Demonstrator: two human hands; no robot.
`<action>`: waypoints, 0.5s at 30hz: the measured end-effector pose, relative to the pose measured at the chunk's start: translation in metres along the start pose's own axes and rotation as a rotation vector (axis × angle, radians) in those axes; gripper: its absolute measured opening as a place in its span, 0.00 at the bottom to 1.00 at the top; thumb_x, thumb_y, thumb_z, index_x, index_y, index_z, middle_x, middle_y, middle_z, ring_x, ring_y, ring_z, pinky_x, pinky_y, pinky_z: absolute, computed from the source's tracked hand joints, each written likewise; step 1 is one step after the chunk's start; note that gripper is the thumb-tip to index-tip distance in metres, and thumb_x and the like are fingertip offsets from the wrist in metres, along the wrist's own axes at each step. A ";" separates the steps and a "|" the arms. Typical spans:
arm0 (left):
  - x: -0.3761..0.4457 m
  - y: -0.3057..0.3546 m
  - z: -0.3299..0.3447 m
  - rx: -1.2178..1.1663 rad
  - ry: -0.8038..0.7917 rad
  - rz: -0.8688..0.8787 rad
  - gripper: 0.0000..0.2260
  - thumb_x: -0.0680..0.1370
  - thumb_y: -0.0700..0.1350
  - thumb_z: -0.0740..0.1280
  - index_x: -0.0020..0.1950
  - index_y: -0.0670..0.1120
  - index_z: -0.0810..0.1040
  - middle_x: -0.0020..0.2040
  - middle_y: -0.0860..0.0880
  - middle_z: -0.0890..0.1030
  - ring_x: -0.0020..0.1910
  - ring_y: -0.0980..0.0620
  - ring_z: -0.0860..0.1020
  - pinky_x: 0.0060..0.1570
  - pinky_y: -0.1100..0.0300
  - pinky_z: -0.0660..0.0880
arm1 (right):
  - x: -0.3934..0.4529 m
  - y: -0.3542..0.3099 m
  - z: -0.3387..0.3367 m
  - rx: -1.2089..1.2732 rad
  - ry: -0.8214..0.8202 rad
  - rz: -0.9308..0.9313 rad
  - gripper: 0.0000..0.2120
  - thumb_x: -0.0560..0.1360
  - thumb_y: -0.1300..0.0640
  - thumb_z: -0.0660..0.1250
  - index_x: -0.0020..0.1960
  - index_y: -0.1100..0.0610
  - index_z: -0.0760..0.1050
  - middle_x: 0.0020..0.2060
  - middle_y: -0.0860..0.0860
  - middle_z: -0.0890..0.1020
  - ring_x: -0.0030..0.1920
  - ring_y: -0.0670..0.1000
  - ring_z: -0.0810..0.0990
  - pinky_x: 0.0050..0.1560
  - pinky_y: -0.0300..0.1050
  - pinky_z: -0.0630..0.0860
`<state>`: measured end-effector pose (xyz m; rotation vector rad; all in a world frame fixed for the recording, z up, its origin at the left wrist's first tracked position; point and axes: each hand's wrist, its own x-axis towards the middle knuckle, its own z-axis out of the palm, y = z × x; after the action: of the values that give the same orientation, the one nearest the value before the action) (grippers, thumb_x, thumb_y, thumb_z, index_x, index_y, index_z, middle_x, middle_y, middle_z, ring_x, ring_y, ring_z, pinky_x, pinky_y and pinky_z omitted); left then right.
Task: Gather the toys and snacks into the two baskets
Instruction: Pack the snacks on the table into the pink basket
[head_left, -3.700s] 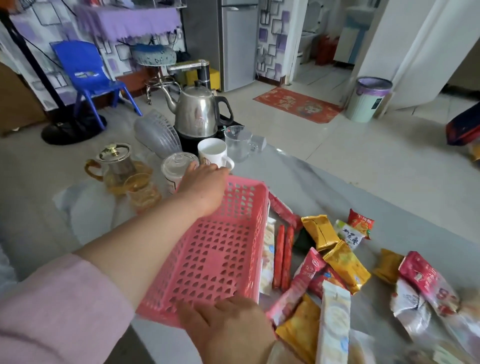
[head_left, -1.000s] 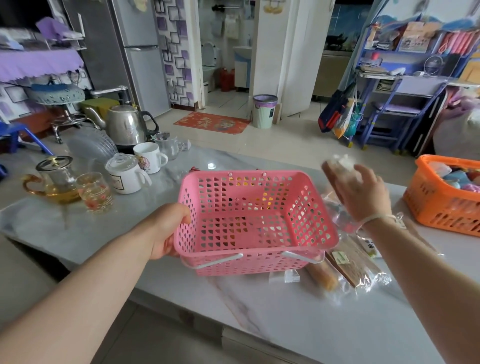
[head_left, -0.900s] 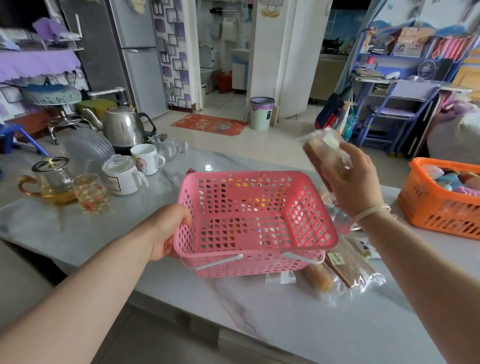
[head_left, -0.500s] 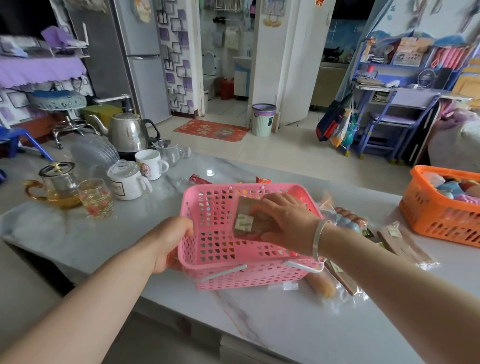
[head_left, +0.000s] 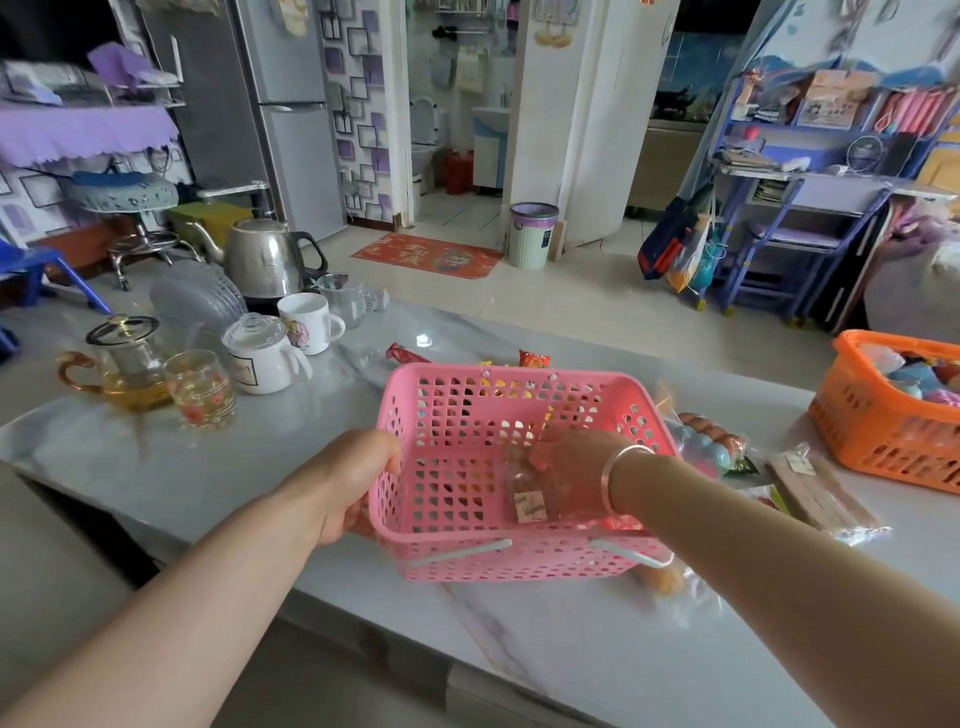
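Head view, single frame.

Left hand (head_left: 349, 486): forearm reaches forward from the lower left; fingers curled over the left rim of the pink basket (head_left: 452, 558), thumb side up, gripping the rim closed.

Pink basket: perforated plastic, white handles folded down against the near wall; rests on the marble table (head_left: 597, 639) near its front edge, tilted slightly toward the camera.

Right hand (head_left: 563, 467): forearm crosses in from the lower right, bracelet at the wrist; hand lowered inside the basket, palm down, fingers bent over a clear snack packet (head_left: 530, 496) with a small pale label. Packet lies on or just above the basket floor, right of centre. Whether the fingers pinch the packet or only rest on it cannot be told.

Loose snacks: wrapped sausages (head_left: 712, 430) and a long packet of brown sticks (head_left: 815, 496) lie on the table just right of the basket; red and orange packets (head_left: 534, 358) show behind its far rim.

Orange basket (head_left: 883, 441): far right of the table, well apart from the pink one, holding coloured toys.

Left end of table: steel kettle (head_left: 262, 257), white mugs (head_left: 306, 322), glass teapot (head_left: 122, 364).
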<state>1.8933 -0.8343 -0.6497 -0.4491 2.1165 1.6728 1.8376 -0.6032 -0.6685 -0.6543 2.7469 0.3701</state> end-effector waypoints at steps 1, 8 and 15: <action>0.001 0.000 -0.001 -0.001 0.013 -0.006 0.13 0.76 0.35 0.52 0.52 0.43 0.74 0.45 0.38 0.81 0.40 0.41 0.80 0.28 0.57 0.76 | -0.003 0.000 -0.006 0.135 0.034 0.000 0.17 0.73 0.56 0.67 0.61 0.50 0.73 0.55 0.48 0.77 0.55 0.52 0.78 0.51 0.48 0.78; 0.002 0.001 -0.007 -0.005 0.055 -0.018 0.11 0.76 0.35 0.53 0.47 0.44 0.74 0.39 0.41 0.79 0.40 0.41 0.79 0.37 0.51 0.76 | -0.028 0.047 -0.036 0.789 0.856 0.189 0.11 0.76 0.65 0.64 0.54 0.53 0.79 0.51 0.48 0.81 0.47 0.49 0.80 0.54 0.45 0.77; 0.006 -0.002 -0.012 -0.022 0.076 -0.042 0.13 0.76 0.36 0.52 0.53 0.43 0.74 0.49 0.37 0.82 0.46 0.39 0.81 0.35 0.51 0.78 | -0.015 0.099 0.056 0.519 0.330 0.625 0.21 0.72 0.57 0.64 0.65 0.48 0.71 0.61 0.55 0.76 0.58 0.58 0.76 0.58 0.53 0.75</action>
<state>1.8880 -0.8468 -0.6522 -0.5692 2.1286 1.6819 1.8160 -0.4940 -0.6977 0.3117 3.1085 -0.3631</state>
